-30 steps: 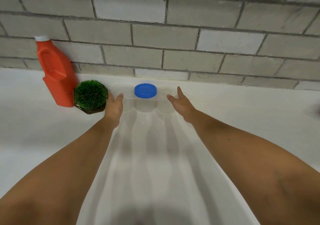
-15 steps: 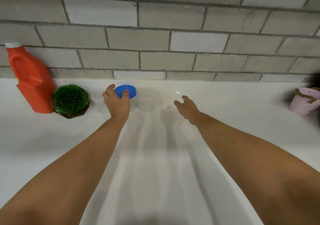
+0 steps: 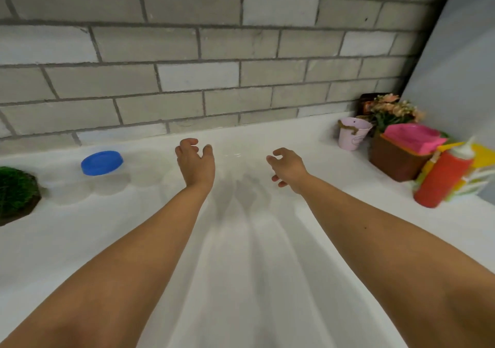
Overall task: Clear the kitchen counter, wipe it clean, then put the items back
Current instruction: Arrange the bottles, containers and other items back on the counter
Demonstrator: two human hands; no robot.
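The left hand (image 3: 197, 164) and right hand (image 3: 288, 166) hang loose and empty right of the blue-lidded tub (image 3: 101, 162) on the bench (image 3: 334, 157), where a careless reach farther right could topple the red bottle (image 3: 442, 178).

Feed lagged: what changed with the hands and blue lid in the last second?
Left hand let go of the blue lid and moved right, off it. Right hand stays empty; lid remains by the green plant.
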